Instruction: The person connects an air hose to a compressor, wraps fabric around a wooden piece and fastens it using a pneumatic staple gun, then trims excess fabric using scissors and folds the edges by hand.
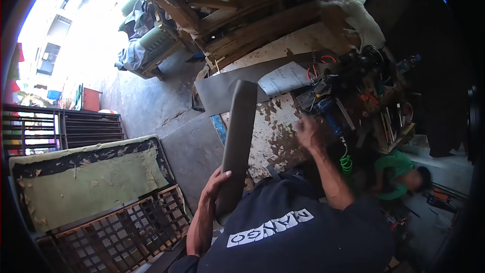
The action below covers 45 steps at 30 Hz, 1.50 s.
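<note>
My left hand (217, 182) grips a long, dark grey padded panel (237, 131), held upright against my front at the worktable's near edge. My right hand (307, 131) is over the worn, paint-flaked worktop (273, 136), fingers loosely apart with nothing visible in them. Just right of it lies a blue and black air tool (331, 121) on a green coiled hose (346, 162), among dark tools and parts (358, 81). A grey sheet (217, 93) and a pale printed piece (278, 78) lie at the back of the worktop.
Wooden frames (262, 30) stand behind the worktop. A grey-green covered panel (86, 177) and slatted frames (116, 227) are at lower left, beside concrete floor (151, 101). A co-worker in green (391, 172) is low at my right. Draped items (141, 45) stand at upper left.
</note>
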Each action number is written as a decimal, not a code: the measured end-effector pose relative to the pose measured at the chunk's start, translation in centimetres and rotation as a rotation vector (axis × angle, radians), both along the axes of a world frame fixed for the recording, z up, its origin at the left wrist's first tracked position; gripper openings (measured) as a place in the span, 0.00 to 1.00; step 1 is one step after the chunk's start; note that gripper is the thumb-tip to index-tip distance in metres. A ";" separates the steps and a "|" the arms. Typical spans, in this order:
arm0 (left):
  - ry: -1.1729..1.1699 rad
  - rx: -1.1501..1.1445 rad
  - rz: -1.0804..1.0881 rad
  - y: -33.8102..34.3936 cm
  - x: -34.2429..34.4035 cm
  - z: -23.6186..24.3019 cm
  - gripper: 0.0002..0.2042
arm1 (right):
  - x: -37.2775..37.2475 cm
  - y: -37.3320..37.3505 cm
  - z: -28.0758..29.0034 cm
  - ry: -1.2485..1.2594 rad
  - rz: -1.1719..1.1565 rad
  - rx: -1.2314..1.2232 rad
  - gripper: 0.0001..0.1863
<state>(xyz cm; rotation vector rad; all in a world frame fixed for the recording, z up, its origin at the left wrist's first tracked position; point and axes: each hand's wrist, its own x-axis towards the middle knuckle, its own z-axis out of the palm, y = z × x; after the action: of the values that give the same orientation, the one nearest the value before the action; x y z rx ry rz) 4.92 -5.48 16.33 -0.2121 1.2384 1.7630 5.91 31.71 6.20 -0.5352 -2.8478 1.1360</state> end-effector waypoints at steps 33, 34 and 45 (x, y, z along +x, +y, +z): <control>1.280 0.008 0.662 6.1 -1.8 8.7 0.16 | -0.1 -14.2 19.3 0.694 0.298 -0.390 0.25; 1.331 -0.027 0.609 5.9 -1.6 8.4 0.15 | -0.1 -14.2 19.1 0.683 0.314 -0.385 0.25; 1.143 -0.058 0.460 6.0 -0.5 7.5 0.15 | 0.0 -12.1 18.3 0.795 0.424 -0.299 0.20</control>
<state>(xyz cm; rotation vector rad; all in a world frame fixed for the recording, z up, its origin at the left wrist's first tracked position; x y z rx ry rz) 4.46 0.56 23.79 0.6249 2.1501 2.3317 5.95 19.65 24.52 0.4630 -2.1377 1.4197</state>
